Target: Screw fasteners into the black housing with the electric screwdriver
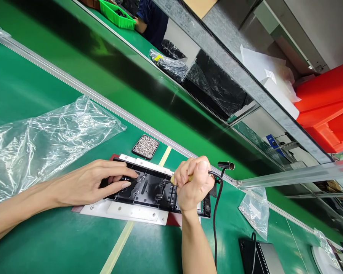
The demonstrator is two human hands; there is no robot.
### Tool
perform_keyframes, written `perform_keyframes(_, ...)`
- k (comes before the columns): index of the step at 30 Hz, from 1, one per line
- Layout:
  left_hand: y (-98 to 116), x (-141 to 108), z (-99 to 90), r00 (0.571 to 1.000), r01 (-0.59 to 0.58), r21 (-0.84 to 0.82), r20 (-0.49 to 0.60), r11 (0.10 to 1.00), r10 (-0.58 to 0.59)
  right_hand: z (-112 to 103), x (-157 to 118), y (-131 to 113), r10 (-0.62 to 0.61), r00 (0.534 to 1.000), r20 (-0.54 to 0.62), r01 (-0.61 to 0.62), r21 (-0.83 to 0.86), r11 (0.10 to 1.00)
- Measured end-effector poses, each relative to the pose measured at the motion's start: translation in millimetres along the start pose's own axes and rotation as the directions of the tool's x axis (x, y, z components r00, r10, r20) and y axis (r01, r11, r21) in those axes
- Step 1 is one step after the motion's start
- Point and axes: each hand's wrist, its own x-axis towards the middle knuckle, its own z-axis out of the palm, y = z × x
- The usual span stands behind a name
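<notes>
Fingers (122, 179) of the left hand (87, 184) lie spread and flat on 1 black plastic panel (148, 190), gripping nothing. Right hand (193, 184) is closed around 1 yellow-handled tool (185, 178), its tip touching the panel's middle and 1 black cable (215, 224) trailing from it. That panel sits in 1 white fixture (125, 211) on the green tabletop (60, 243). Just beyond lies 1 small tray of screws (145, 146). 2 clear plastic bags are near: 1 large (45, 137) at left, 1 small (254, 211) at right.
</notes>
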Motion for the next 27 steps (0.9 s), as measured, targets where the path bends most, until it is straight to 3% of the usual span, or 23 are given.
perform_keyframes(6, 10.6, -1.1, -0.5, 0.995, 0.099, -0.040, -0.013, 0.994, -0.100, -0.2, -1.0, -0.4, 0.009, 1.000, -0.001, -0.009, 0.006, 1.000)
perform_keyframes(10, 15.6, 0.8, -3.5, 0.996, 0.071, -0.055, 0.049, 0.996, -0.068, -0.6, -0.9, -0.2, 0.001, 1.000, 0.008, -0.001, 0.010, 1.000)
perform_keyframes(15, 23.1, -1.8, -4.3, 0.994, 0.108, -0.088, -0.012, 0.990, -0.109, -1.1, -1.6, 0.5, -0.007, 1.000, 0.014, 0.007, 0.001, 1.000)
perform_keyframes(27, 10.9, -0.1, -2.1, 0.998, 0.063, -0.034, 0.008, 0.997, -0.063, -3.4, -0.3, -1.4, 0.001, 1.000, 0.002, -0.001, 0.006, 1.000)
